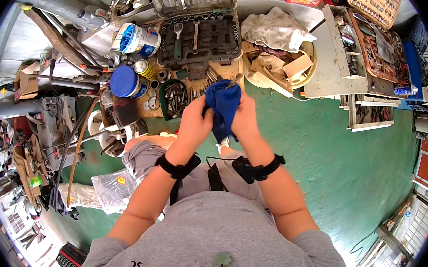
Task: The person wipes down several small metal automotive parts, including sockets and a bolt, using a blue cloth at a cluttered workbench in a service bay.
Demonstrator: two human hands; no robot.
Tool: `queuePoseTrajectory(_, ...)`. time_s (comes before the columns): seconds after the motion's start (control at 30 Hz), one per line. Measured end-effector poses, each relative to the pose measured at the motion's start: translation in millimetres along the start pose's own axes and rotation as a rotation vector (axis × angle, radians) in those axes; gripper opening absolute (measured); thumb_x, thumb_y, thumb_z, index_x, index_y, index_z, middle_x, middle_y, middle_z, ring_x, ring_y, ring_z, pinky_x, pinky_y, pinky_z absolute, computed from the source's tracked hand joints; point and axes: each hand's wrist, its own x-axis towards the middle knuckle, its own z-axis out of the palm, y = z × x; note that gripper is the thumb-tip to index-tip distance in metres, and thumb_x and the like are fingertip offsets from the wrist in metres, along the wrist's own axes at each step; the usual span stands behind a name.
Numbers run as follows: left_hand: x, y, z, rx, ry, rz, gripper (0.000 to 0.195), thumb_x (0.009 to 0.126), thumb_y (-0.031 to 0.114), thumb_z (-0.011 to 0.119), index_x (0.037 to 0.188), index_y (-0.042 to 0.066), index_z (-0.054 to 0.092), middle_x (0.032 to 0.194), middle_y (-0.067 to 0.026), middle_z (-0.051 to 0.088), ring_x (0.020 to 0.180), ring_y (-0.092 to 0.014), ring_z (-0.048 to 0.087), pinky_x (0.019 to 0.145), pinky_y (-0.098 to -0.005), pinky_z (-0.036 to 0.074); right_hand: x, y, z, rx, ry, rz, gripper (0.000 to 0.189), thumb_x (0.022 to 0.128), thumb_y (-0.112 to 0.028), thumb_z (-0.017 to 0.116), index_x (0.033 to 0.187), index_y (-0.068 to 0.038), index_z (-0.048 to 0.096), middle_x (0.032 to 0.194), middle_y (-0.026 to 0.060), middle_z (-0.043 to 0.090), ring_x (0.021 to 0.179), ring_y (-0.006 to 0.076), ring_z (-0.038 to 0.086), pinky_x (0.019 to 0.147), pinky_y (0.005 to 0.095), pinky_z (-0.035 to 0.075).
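Note:
A blue cloth [222, 103] is bunched between my two hands, held up before me near the edge of the wooden workbench [239, 67]. My left hand [197, 120] grips its left side, thumb on top. Around its right side my right hand [247, 115] is closed. A small metal piece [235, 79] pokes out at the cloth's upper end; the rest of it is hidden. Just left of the cloth, a dark green bin [162, 100] holds several loose sockets [175, 95]. Beyond lies an open socket-set case [222, 35] with a ratchet [178, 35] and a combination wrench [195, 36] in it.
A blue-lidded tub [123, 81], a yellow spray can [146, 69] and a white-and-blue bucket [145, 41] crowd the bench's left. To the right stand a round bin of cardboard scraps [311, 65] and a metal cabinet [331, 63] with a drawer [371, 126] pulled out.

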Motion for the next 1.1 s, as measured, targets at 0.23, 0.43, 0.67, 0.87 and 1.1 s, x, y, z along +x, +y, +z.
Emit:
queuePoseTrajectory(0.23, 4.6, -10.9, 4.1, -0.522, -0.172, -0.359, 0.018, 0.083, -0.002, 0.046, 0.097, -0.003, 0.057, 0.092, -0.0073, 0.063, 0.080, -0.017, 0.061, 0.070, -0.0310, 0.048, 0.9, 17.6, -8.4, 0.315, 0.001, 0.295, 0.015, 0.078, -0.007, 0.064, 0.092, 0.000, 0.064, 0.087, 0.0055, 0.064, 0.075, 0.0119, 0.060, 0.066, 0.0244, 0.048)
queuePoseTrajectory(0.43, 0.8, -2.4, -31.7, -1.211, -0.374, -0.540, 0.028, 0.080, -0.003, 0.047, 0.108, -0.003, 0.054, 0.102, -0.0098, 0.061, 0.089, -0.018, 0.061, 0.081, -0.0294, 0.049, 7.3, -11.3, -18.4, 0.454, -0.334, 0.198, 0.016, 0.079, -0.006, 0.064, 0.093, 0.002, 0.063, 0.087, 0.0034, 0.064, 0.074, 0.0086, 0.058, 0.067, 0.0235, 0.049)
queuePoseTrajectory(0.67, 11.0, 18.7, -13.2, -0.448, -0.352, -0.176, 0.022, 0.083, 0.005, 0.052, 0.103, -0.001, 0.054, 0.095, -0.0099, 0.064, 0.086, -0.023, 0.061, 0.073, -0.0328, 0.047, 3.7, -5.7, -15.5, 0.494, -0.088, 0.220, 0.014, 0.082, -0.007, 0.062, 0.094, 0.000, 0.062, 0.084, 0.0026, 0.063, 0.072, 0.0069, 0.057, 0.063, 0.0217, 0.048)
queuePoseTrajectory(0.87, 3.3, 9.2, 23.4, 0.346, 0.187, 0.286, 0.025, 0.074, 0.001, 0.059, 0.098, -0.003, 0.056, 0.080, -0.0213, 0.057, 0.073, -0.031, 0.056, 0.067, -0.0307, 0.044, 4.0, 5.9, -7.6, 0.024, 0.119, -0.105, 0.011, 0.085, -0.007, 0.057, 0.092, 0.002, 0.059, 0.081, -0.0003, 0.061, 0.073, 0.0066, 0.053, 0.065, 0.0218, 0.045)
queuePoseTrajectory(1.1, 4.8, 5.9, 6.8, -0.642, -0.184, -0.271, 0.019, 0.086, 0.006, 0.048, 0.100, -0.002, 0.057, 0.092, -0.0032, 0.062, 0.080, -0.011, 0.057, 0.072, -0.0239, 0.045, 2.8, -6.4, -16.0, 0.283, 0.007, 0.126, 0.015, 0.088, -0.012, 0.054, 0.095, 0.000, 0.060, 0.083, 0.0008, 0.061, 0.073, 0.0070, 0.056, 0.064, 0.0220, 0.047)
